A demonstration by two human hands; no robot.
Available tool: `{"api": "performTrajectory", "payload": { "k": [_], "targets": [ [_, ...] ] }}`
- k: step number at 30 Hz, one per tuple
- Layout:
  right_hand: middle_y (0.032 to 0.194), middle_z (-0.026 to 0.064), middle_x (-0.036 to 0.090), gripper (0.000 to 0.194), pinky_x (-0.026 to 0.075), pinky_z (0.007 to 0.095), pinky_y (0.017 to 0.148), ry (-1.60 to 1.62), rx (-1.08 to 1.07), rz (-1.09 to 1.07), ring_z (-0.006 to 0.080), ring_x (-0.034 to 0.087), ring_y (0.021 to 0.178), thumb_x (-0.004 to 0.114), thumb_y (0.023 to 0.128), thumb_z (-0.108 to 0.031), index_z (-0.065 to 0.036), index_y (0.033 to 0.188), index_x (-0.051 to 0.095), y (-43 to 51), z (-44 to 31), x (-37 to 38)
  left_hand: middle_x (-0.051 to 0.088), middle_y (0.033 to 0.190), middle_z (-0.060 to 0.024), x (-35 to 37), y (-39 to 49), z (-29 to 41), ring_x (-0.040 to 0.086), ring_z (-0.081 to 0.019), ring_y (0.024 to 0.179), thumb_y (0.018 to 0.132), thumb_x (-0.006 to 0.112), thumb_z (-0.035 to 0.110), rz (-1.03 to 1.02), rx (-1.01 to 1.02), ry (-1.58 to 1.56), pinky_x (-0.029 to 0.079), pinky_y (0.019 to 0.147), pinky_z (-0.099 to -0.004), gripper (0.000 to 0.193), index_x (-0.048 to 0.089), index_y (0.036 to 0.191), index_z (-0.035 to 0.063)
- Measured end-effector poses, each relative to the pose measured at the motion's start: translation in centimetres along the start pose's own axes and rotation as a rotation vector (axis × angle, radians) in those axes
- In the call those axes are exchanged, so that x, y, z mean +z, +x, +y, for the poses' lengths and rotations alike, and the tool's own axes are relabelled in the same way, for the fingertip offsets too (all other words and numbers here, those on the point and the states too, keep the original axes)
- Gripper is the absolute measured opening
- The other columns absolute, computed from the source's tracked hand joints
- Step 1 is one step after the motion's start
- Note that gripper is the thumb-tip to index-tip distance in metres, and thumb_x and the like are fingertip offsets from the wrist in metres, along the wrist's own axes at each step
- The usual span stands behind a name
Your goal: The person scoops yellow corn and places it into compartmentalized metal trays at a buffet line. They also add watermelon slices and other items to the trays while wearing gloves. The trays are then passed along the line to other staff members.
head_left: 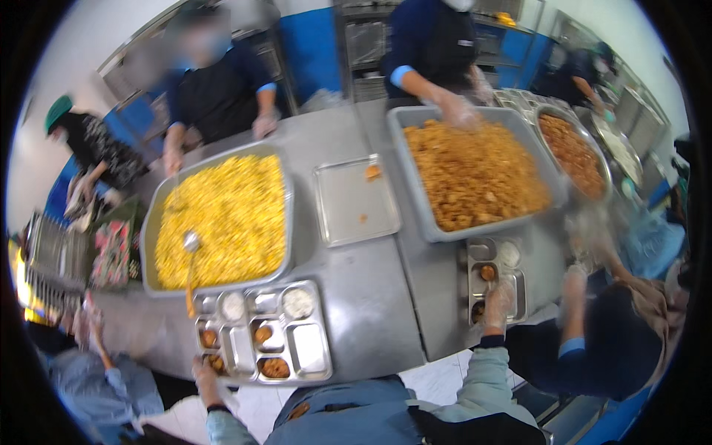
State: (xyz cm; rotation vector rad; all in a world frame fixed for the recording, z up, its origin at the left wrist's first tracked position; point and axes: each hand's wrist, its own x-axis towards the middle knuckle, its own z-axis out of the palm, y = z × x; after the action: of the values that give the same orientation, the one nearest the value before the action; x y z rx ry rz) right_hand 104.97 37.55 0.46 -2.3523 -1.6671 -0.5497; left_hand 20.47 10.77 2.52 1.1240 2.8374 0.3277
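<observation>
My gloved left hand [207, 377] touches the lower left edge of a steel compartment tray [238, 347], which lies against a second tray [307, 339] at the table's near edge. Both hold rice, a brown round item and pieces of brown food, with one large compartment bare in each. My gloved right hand [499, 303] is over another compartment tray [520, 295] with rice and similar food; its fingers partly cover the tray, and their grip cannot be made out. A ladle [191, 261] rests in the grey tub [146, 233] of yellow food beyond the left trays.
A shallow steel tray [356, 206] with food scraps lies mid-table. Behind my right hand stands a grey tub [409, 183] of orange-brown food, a co-worker's gloved hand [459, 111] in it. Other co-workers stand around the table, one close at right. Oval steel pans [606, 178] stand beyond.
</observation>
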Motion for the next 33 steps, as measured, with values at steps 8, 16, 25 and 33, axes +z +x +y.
{"api": "performTrajectory", "payload": {
  "k": [8,16,25,33],
  "targets": [
    [0.082,0.0185,0.067,0.035,0.055,0.0471,0.068,0.124,-0.148,-0.228,0.0387,0.068,0.074,0.064,0.094,-0.038,-0.003,0.090,0.066,-8.8,-16.7,-10.8,0.072,0.103,-0.0199,2.1,0.2,-2.6,0.070,-0.0290,0.090,0.097,0.061,0.015,-0.087,-0.247,-0.535,0.055,0.079,-0.0406,0.026,0.066,0.118,-0.0001],
    [0.075,0.0164,0.063,0.028,0.052,0.0460,0.064,0.254,-0.411,-0.218,0.0362,0.066,0.070,0.062,0.094,-0.032,-0.005,0.084,0.062,-17.3,-28.5,-15.5,0.071,0.099,-0.0104,5.2,2.1,-7.3,0.064,-0.0187,0.089,0.098,0.062,0.018,-0.153,-0.084,-0.911,0.053,0.081,-0.0358,0.027,0.067,0.116,-0.0017],
    [0.074,0.0162,0.064,0.022,0.053,0.0468,0.068,0.299,-0.536,-0.176,0.0350,0.066,0.073,0.063,0.091,-0.026,-0.005,0.083,0.064,-19.9,-38.8,-17.1,0.071,0.106,-0.0105,0.8,7.6,-14.3,0.065,-0.0183,0.093,0.097,0.061,0.008,-0.323,-0.173,-1.086,0.053,0.087,-0.0327,0.033,0.063,0.127,-0.0038],
    [0.079,0.0157,0.065,0.021,0.055,0.0426,0.069,-0.056,-0.683,-0.335,0.0338,0.068,0.077,0.063,0.089,-0.025,-0.005,0.095,0.066,-19.7,-49.6,-28.6,0.071,0.100,-0.0062,-2.3,8.9,-21.4,0.066,-0.0135,0.088,0.094,0.064,0.002,-0.405,-0.243,-1.258,0.054,0.081,-0.0285,0.033,0.063,0.127,-0.0044]
  ]
}}
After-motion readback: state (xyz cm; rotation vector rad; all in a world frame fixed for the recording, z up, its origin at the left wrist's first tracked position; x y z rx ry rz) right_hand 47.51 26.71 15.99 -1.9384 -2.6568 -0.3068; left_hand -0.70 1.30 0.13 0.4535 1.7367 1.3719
